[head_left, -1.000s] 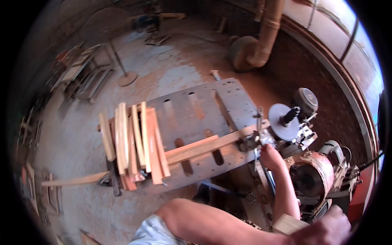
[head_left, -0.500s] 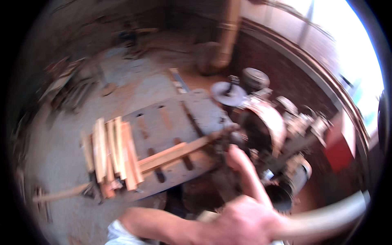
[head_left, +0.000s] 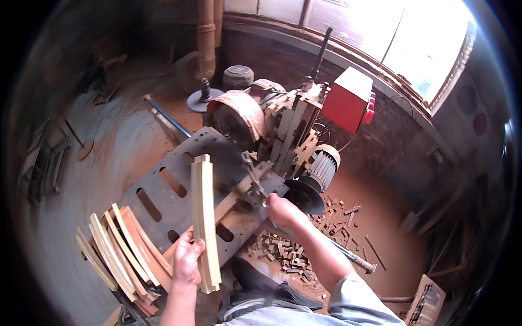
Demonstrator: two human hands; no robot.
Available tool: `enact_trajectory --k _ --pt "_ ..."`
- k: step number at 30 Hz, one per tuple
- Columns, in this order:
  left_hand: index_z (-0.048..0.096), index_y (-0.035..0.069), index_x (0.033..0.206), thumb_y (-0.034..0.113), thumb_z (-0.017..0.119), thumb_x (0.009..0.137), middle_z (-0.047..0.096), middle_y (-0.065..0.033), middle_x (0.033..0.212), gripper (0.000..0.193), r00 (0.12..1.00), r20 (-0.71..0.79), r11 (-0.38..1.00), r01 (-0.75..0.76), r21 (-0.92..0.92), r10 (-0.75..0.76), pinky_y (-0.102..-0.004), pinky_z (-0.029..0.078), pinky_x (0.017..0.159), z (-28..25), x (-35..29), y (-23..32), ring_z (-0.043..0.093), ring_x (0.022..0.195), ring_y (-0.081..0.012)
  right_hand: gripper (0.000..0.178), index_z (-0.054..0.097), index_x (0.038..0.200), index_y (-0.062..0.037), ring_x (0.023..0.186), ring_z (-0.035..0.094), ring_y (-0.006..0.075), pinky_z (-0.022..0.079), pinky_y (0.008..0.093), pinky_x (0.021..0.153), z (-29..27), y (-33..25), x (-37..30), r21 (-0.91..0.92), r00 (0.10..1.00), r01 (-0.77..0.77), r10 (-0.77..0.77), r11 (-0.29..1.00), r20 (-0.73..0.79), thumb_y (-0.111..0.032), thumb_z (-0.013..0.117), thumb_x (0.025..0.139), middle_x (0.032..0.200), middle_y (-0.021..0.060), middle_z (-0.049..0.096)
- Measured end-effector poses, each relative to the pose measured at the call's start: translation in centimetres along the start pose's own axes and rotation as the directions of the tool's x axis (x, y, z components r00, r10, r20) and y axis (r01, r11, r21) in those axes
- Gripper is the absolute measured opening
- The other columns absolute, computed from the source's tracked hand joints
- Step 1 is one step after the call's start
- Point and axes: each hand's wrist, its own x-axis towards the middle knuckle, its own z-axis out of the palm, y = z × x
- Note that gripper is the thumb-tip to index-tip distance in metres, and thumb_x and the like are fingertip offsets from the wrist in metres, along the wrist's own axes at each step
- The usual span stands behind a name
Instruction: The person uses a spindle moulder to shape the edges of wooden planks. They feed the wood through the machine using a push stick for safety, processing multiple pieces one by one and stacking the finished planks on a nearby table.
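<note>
Your left hand [head_left: 190, 258] is closed around the lower part of a bundle of pale wooden strips [head_left: 204, 217], thumb on top, held up in front of the slotted metal table [head_left: 176, 213]. The strips hide part of the tabletop from you, and also a stretch of the wooden rail [head_left: 236, 200] that lies slantwise across it.

Close beside the rail's far right end is a metal clamp [head_left: 253, 176]. Your right hand [head_left: 281, 209] is at its near end with the fingers curled; you cannot tell from here whether they grip it. To the left of the bundle, a heap of loose strips [head_left: 130, 255], some pale and some reddish, lies at the table's left end.

Beyond the table stand a grey disc [head_left: 197, 101] on a spindle, a rounded pinkish guard [head_left: 247, 111] and a red box [head_left: 348, 103]; a ribbed motor [head_left: 324, 165] and a dark disc [head_left: 305, 196] sit ahead of your right hand. Wood offcuts [head_left: 288, 254] cover the floor beneath your right forearm.

The bundle looks straw-yellow and clean-faced, its strips lying flush lengthwise with stepped ends. Its long axis runs away from your body, one end toward you, the other toward the pinkish guard, tipped slightly left and crossing the rail's line at an angle.
</note>
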Motion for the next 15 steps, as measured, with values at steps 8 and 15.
enact_trajectory --k 8,15 --pt "0.055 0.001 0.121 0.008 0.068 0.096 0.068 -0.0104 0.109 0.029 0.994 0.003 0.983 0.110 -0.145 -0.110 -0.0315 0.056 0.087 5.6 -11.0 -5.5 0.067 0.095 -0.0164 0.033 0.052 0.119 0.0030 0.099 0.067 0.0454 0.052 0.0522 0.085 -2.5 10.3 -12.0 -0.072 1.000 0.009 -0.008 0.997 0.008 -0.024 0.056 0.099 0.099 0.0309 0.069" --pt "0.050 -0.003 0.125 0.004 0.063 0.093 0.060 -0.0088 0.116 0.036 0.991 0.010 0.938 -0.130 0.322 0.133 -0.0307 0.049 0.094 11.8 -16.7 -12.9 0.058 0.104 -0.0141 0.035 0.054 0.119 -0.0007 0.097 0.068 0.0437 0.051 0.0518 0.086 -6.0 14.6 -21.5 0.019 0.981 -0.156 0.153 0.988 0.116 -0.027 0.038 0.104 0.097 0.0237 0.071"
